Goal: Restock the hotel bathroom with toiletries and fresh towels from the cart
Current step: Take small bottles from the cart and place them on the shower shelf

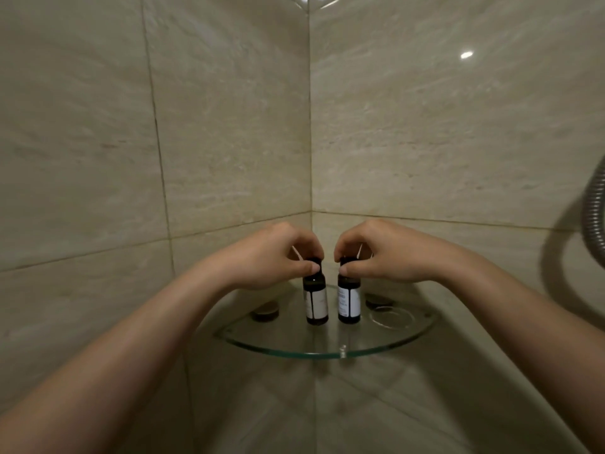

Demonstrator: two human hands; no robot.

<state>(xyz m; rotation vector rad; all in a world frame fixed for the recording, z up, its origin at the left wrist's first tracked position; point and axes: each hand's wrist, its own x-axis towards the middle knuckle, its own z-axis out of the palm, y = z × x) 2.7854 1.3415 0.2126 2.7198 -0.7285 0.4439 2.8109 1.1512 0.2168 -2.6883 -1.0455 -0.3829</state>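
Note:
Two small dark toiletry bottles with white labels stand upright side by side on a glass corner shelf (284, 347). My left hand (271, 257) pinches the cap of the left bottle (316, 303) from above. The cap of the right bottle (349, 301) is pinched the same way by my right hand (383, 253). Both bottle bases rest on the glass. My fingers hide the caps almost fully.
The shelf is fixed in a corner of beige marble-tiled walls (229, 126). Round metal brackets (265, 312) hold it at left and right. A metal shower hose (594, 221) hangs at the right edge.

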